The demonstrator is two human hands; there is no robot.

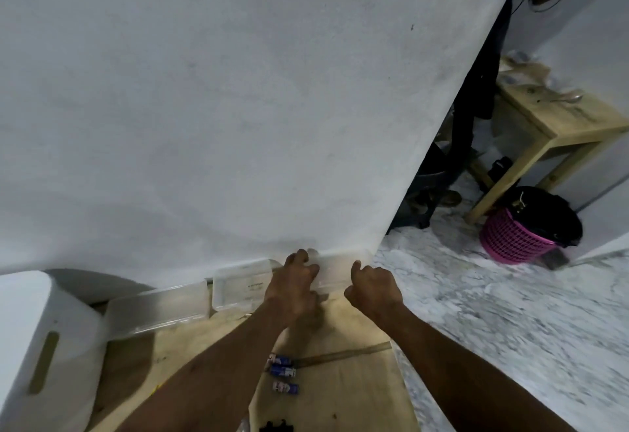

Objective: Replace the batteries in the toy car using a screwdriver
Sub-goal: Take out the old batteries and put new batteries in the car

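Both of my hands reach to the far edge of the wooden table [357, 394], where a clear plastic box [335, 273] sits against the white wall. My left hand [294, 287] curls its fingers over the box's left rim. My right hand [372, 287] is closed at the box's right end, thumb pressed on it. Three small blue-and-white batteries [283, 371] lie on the table below my left forearm. A dark object [275, 426] shows at the bottom edge; I cannot tell what it is. No screwdriver is in sight.
Two more clear plastic boxes [238, 287] [160, 309] line the wall to the left. A large white container [44, 339] stands at the far left. A long flat strip [343, 354] lies across the table. On the marble floor to the right are a pink basket [514, 242] and a wooden stool [558, 125].
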